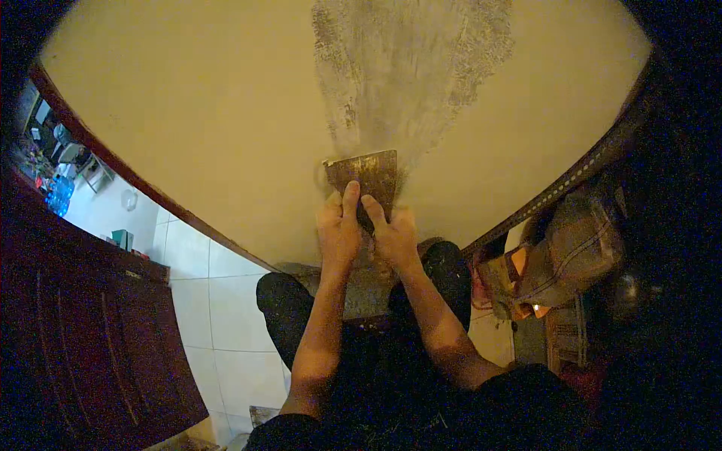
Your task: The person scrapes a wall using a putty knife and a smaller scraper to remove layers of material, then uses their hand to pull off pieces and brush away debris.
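One scraper (pixel 366 174) is in play, a single wide flat blade, dull brown and blotchy, its top edge straight and pressed flat against the cream wall (pixel 188 113) right in the middle of the view. Two hands are on it, side by side and touching. The left hand (pixel 338 229) is clamped round the lower part of the tool, its forefinger laid straight up the blade. The right hand (pixel 395 237) is wrapped on just beside it, its own forefinger angled up onto the metal too. The handle itself is hidden under the fingers. Directly above the blade sits one big grey patch (pixel 410 68), rough and speckled, wide at the top and narrowing down to the scraper's edge. The wall around it is smooth and even in colour. Below the hands, two knees (pixel 282 301) in dark trousers are bent up close to the wall. To the left lie white floor tiles (pixel 218 316) and one dark reddish wooden cabinet (pixel 83 331). To the right, near the other knee, slumps one tan bag (pixel 579 248), its contents too dim to make out.
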`<act>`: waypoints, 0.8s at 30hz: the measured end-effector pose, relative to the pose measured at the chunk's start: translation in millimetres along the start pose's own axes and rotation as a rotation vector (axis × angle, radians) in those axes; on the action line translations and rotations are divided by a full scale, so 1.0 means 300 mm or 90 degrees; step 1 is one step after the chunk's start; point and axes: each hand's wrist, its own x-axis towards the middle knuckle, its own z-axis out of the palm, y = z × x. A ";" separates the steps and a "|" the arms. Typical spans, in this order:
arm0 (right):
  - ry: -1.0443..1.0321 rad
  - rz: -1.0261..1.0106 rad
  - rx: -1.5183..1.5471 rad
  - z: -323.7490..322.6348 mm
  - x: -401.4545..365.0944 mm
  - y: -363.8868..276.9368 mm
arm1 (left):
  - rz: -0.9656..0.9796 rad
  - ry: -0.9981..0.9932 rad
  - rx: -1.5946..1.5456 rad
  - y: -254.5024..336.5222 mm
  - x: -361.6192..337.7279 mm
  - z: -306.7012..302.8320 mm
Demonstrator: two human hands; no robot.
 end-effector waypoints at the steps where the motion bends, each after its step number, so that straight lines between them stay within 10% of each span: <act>1: -0.001 0.026 0.038 0.008 -0.003 0.016 | -0.084 -0.011 -0.065 0.012 -0.002 0.006; 5: -0.039 0.080 0.076 -0.005 -0.010 0.033 | -0.033 0.015 0.015 -0.085 0.008 0.035; 7: 0.047 -0.029 0.053 0.023 0.023 0.026 | 0.260 0.152 0.222 -0.120 0.036 0.049; 10: 0.069 -0.039 0.027 -0.004 0.036 -0.047 | -0.003 0.020 -0.126 -0.004 0.048 0.026; 13: 0.021 -0.003 0.017 0.008 0.044 -0.020 | -0.068 0.001 -0.062 -0.022 0.058 0.016; 24: -0.138 0.043 -0.179 -0.020 0.063 -0.050 | -0.017 0.006 -0.030 0.046 0.081 -0.008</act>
